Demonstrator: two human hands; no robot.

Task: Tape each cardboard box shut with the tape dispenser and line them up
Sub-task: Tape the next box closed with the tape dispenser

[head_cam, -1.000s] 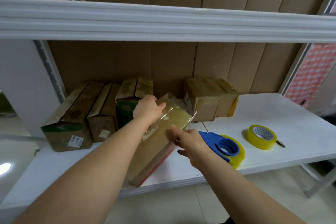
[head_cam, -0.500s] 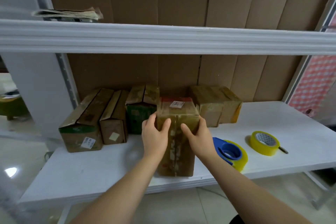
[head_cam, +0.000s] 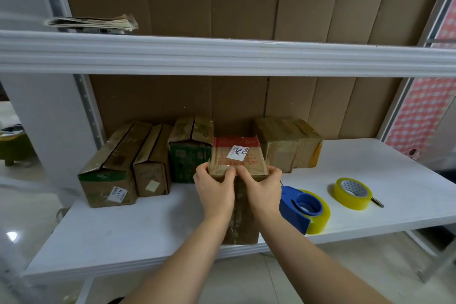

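Two hands are clasped on one cardboard box (head_cam: 238, 163) that stands on the white shelf (head_cam: 148, 224), its long side running from the front edge toward the back. The left hand (head_cam: 216, 190) is wrapped over the box's upper left edge with its fingers curled onto the top face; the right hand (head_cam: 262, 190) is wrapped over the upper right edge in the same way, the thumbs nearly meeting at the centre seam. A white label (head_cam: 237, 152) printed with numbers is stuck to the top face, beside a red band at the far end. Just right of the held box, a blue tape dispenser (head_cam: 299, 207) loaded with a yellowish roll is lying on the shelf. Further right, a separate yellow tape roll (head_cam: 352, 194) is lying flat. Three boxes (head_cam: 145, 165) are lined up side by side to the left against the cardboard back panel (head_cam: 246, 101), and a taped box (head_cam: 288, 145) is set behind to the right. A stack of papers (head_cam: 93, 22) is lying on the upper shelf.
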